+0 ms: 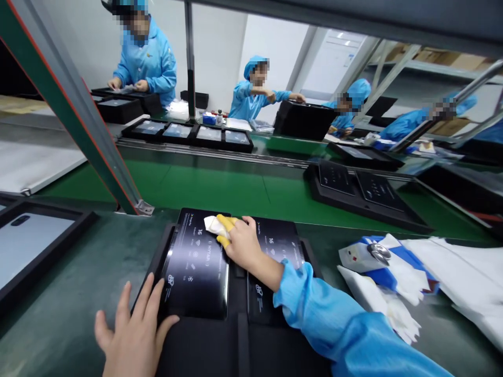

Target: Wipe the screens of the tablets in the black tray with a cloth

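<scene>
Bracing the near-left corner of the black tray (236,335), left hand (133,335) lies flat, fingers spread, gripping nothing. Left glass panel (196,269) sits in the tray on the table (70,283), near centre. Right hand (241,243) pinches a white cloth (214,225) against that panel's far edge. Judgement: light, even pressure, overlapping passes; fingertips off glass. Right panel (275,246) just beside.

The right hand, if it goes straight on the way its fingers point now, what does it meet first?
The right hand points up-left, pressing a white cloth on the left glossy panel. Going on, it would probably cross the panel's far edge, then the black tray rim; beyond looks free.
</scene>
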The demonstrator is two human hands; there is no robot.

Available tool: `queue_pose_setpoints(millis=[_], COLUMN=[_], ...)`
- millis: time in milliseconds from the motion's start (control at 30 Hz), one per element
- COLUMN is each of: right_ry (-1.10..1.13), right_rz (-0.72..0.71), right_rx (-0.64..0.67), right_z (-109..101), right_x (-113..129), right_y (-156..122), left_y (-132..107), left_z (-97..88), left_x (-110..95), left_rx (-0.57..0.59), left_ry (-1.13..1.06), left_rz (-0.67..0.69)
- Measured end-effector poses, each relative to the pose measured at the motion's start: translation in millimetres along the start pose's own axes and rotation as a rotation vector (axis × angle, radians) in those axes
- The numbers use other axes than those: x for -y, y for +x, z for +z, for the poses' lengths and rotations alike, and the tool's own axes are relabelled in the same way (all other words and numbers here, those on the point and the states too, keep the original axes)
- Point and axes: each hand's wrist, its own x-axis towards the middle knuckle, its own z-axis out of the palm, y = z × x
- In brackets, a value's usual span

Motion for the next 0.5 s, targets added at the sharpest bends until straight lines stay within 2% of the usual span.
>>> queue_pose_setpoints(millis=[67, 167, 233, 333, 433, 500], right_ry=[0.029, 0.136, 0.259, 0.35, 0.352, 0.372], right_rz=[-0.128, -0.401, -0.459, -0.477, -0.496, -0.535], right_rx=[-0.03, -0.087, -0.134, -0.118, -0.05, -0.049], right_z=[14.0, 35.8, 46.4, 52.8, 52.1, 48.4], right_x=[10.2, 29.3, 38.8, 43.5, 41.6, 39.4], right_y=[-34.5, -99.4, -131.0, -151.6, -160.3, -162.2], left_y=[-2.6, -5.7, -7.0, -8.2, -9.1, -9.6], left_z=[4.3, 12.6, 18.9, 27.1, 30.7, 30.6], left_x=[2.5, 5.0, 7.0, 11.2, 14.8, 15.9], left_rx=[-0.032, -0.057, -0.049, -0.041, -0.01, 0.01], left_ry=[-0.055, -0.095, -0.087, -0.072, -0.081, -0.091], left_rz=[-0.002, 0.024, 0.037, 0.051, 0.048, 0.053])
